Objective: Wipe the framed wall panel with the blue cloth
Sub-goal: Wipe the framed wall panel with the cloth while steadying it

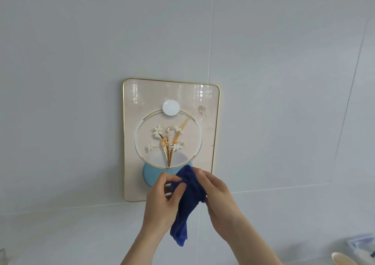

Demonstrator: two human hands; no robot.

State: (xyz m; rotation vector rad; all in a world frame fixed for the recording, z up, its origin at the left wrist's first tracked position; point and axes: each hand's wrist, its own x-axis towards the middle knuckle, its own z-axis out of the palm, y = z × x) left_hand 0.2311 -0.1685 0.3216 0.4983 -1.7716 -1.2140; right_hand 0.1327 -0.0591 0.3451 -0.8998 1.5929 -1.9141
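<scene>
The framed wall panel (pixel 170 102) hangs on the tiled wall, with a thin gold rim, a beige glossy face, a flower picture in a ring and a white round knob near its top. Both hands are raised in front of its lower right part. The dark blue cloth (pixel 187 202) is bunched between them and hangs down in a long tail. My left hand (pixel 162 200) pinches the cloth's left side with thumb and fingers. My right hand (pixel 219 193) grips its upper right side. The panel's bottom right corner is hidden behind my hands.
Pale grey wall tiles (pixel 284 82) with thin grout lines surround the panel. At the bottom right corner lie a clear plastic item (pixel 363 244) and a beige rounded object (pixel 343 259). A small glassy object shows at the bottom left edge (pixel 2 255).
</scene>
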